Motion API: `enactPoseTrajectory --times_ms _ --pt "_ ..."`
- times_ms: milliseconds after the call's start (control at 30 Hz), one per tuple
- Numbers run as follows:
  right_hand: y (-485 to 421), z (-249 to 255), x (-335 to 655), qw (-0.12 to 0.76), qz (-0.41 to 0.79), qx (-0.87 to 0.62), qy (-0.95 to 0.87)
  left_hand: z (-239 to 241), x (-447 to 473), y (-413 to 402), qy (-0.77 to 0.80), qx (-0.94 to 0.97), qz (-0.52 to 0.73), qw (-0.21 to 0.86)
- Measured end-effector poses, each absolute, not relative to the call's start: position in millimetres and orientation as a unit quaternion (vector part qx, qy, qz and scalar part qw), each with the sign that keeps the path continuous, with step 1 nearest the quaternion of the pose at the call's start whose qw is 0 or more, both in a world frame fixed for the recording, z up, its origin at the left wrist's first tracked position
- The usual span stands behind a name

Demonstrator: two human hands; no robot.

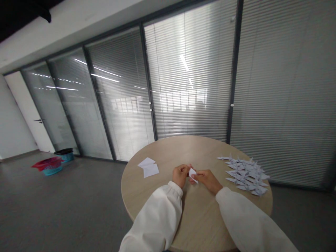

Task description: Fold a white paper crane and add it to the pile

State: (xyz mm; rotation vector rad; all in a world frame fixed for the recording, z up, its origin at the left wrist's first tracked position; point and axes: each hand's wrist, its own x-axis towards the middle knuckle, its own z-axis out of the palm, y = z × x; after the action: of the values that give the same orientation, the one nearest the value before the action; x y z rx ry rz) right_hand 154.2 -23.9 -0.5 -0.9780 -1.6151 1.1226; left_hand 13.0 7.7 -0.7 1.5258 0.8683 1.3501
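Observation:
Between my hands, above the middle of the round table, is a small folded piece of white paper [193, 173]. My left hand [181, 174] pinches its left side with curled fingers. From the right, my right hand [208, 180] grips the paper's lower right edge between thumb and fingers. Part of the paper is covered by the fingers, so its full shape is hidden. To the left of my hands lie white paper sheets [151, 170], at least one creased. A cluster of several folded paper cranes [246, 174] rests to the right of my right hand.
The round wooden table [189, 147] has its far edge close to a glass partition with blinds [191, 77]. On the floor at the left stand a bin with a red liner [49, 166] and a bin with a black liner [65, 154], near a white door [30, 115].

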Motion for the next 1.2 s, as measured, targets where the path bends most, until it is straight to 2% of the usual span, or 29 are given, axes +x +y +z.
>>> enactPoseTrajectory --times_ms 533,933,1200 --pt "-14 -8 159 0.479 0.438 -0.405 -0.644 -1 8 17 0.376 0.518 0.585 0.499" --pt "-3 -18 167 0.579 0.385 -0.408 -0.591 1 10 17 0.382 0.452 0.603 0.535" --pt "-2 -19 169 0.571 0.349 -0.423 -0.611 1 9 18 0.393 0.458 0.579 0.548"
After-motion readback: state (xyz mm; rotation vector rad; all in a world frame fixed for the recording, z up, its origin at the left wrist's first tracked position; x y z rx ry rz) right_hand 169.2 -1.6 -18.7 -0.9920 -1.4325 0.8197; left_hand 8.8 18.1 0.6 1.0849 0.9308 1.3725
